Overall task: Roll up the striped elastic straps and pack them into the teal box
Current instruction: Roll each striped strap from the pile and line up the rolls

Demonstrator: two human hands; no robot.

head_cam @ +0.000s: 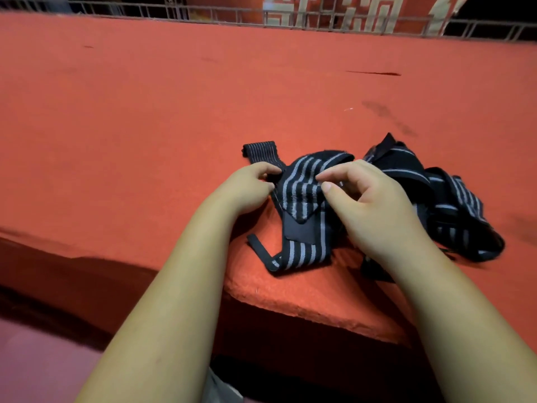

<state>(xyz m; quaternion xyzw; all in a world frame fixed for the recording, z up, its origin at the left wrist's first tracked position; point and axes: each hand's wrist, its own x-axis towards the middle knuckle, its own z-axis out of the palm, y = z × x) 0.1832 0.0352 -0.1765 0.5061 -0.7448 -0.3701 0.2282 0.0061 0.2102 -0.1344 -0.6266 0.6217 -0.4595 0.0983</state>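
Observation:
A black strap with grey stripes (302, 190) lies folded on the red felt table (145, 112) near its front edge. My left hand (247, 187) pinches the strap's left edge. My right hand (363, 196) pinches its right side between thumb and forefinger. The strap's free end with a thin black loop (261, 248) trails toward me. A tangled heap of more striped straps (444, 199) lies just right of my right hand. No teal box is in view.
The table's front edge (290, 303) runs diagonally below my forearms. A metal wire fence (261, 16) lines the far edge, with a red and white patterned thing (334, 13) behind it. Dark smudges (386, 114) mark the felt.

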